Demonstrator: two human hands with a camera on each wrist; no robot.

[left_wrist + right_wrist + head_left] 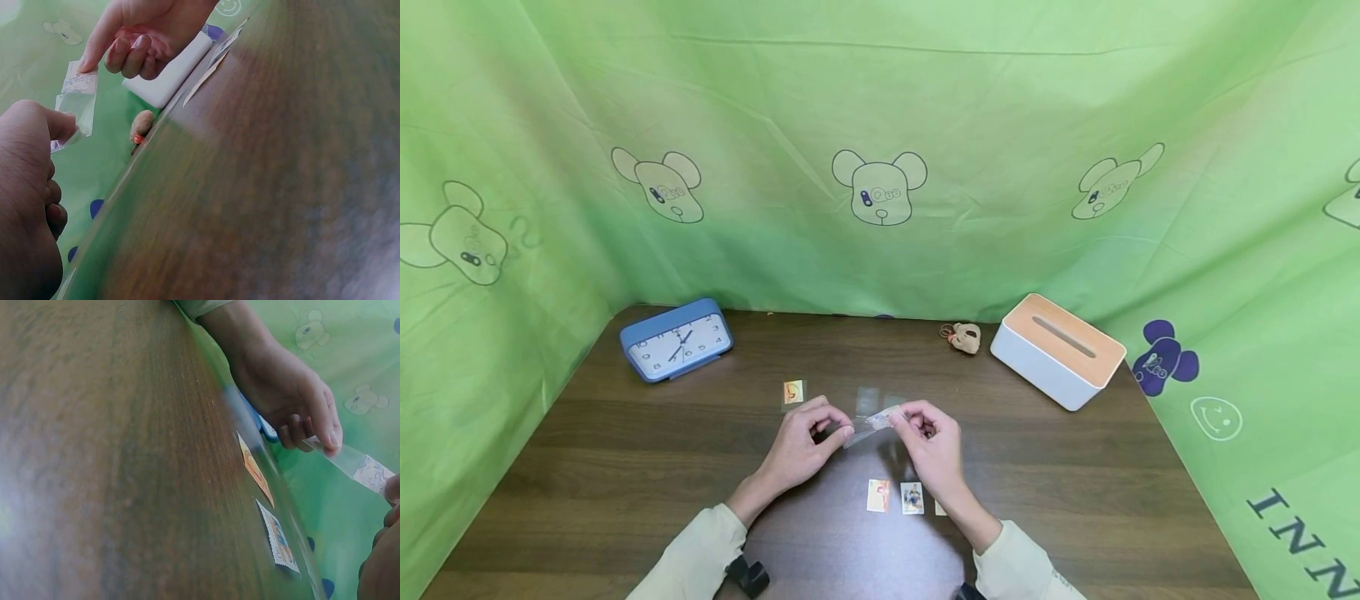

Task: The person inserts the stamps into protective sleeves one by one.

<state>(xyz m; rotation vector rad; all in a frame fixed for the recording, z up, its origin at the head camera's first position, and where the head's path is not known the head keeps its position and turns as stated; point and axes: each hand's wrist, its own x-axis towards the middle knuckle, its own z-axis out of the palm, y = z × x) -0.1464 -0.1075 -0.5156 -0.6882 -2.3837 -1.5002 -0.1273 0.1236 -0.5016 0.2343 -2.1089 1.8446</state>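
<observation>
Above the table, my left hand (801,442) pinches one end of a clear plastic sleeve (340,457) between thumb and forefinger. From the other side my right hand (931,446) pinches a pale stamp (373,474), seen face-on as whitish with faint marks. In the left wrist view the stamp overlaps the sleeve; how far it lies inside, I cannot tell. Nearer me on the table lie an orange-and-white stamp (877,495) and a stamp with a blue figure (912,498). Part of a third stamp (940,508) shows beside my right wrist.
Left of centre lies a yellow-orange stamp (793,392) in a clear sleeve. Another clear sleeve (867,400) lies flat beyond my hands. A blue alarm clock (676,340) stands back left, a tissue box (1058,350) back right, beside a small beige trinket (964,337). Green curtains (880,267) enclose the table.
</observation>
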